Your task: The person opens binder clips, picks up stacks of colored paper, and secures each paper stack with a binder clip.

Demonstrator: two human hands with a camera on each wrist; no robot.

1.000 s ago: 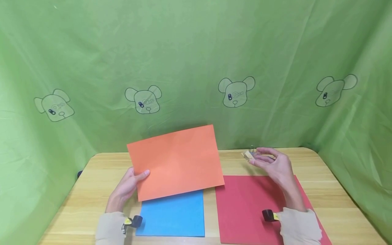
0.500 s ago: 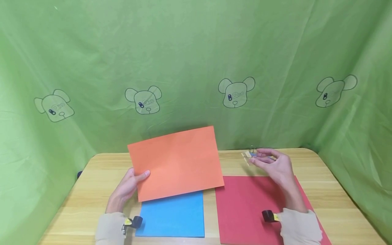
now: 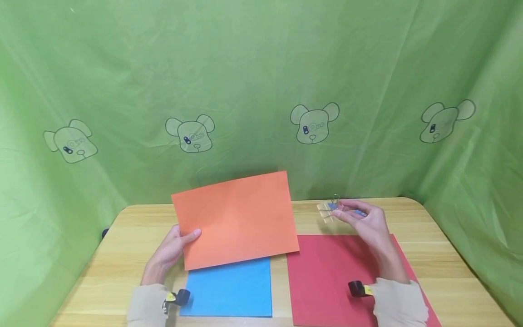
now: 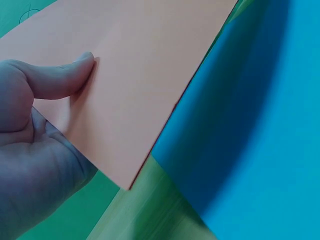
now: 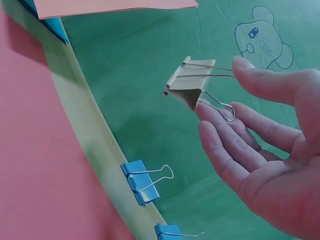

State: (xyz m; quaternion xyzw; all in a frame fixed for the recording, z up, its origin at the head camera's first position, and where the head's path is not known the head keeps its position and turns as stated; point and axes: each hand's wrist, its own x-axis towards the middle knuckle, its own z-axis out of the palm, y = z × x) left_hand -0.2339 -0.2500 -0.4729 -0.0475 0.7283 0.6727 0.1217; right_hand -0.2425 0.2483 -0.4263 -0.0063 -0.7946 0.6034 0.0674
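My left hand (image 3: 168, 250) holds an orange sheet of paper (image 3: 237, 218) at its lower left edge, thumb on the front face and the other fingers hidden behind. The sheet is tilted up above a blue sheet (image 3: 229, 290). Over the far right of the table, my right hand (image 3: 369, 225) holds a cream binder clip (image 5: 192, 80) by its wire handles. In the right wrist view, the thumb presses one handle and fingertips touch the other. The clip is off the table, its jaws pointing away from the palm.
Blue binder clips (image 5: 141, 182) lie at the table's far edge, partly behind my right hand in the head view. A red sheet (image 3: 327, 281) lies on the wooden table (image 3: 453, 272) under my right forearm. Green cloth (image 3: 261, 68) hangs behind and at both sides.
The cream binder clip has turned in my right fingers and shifted slightly left, showing more of its face. The orange sheet has dipped a little in my left hand.
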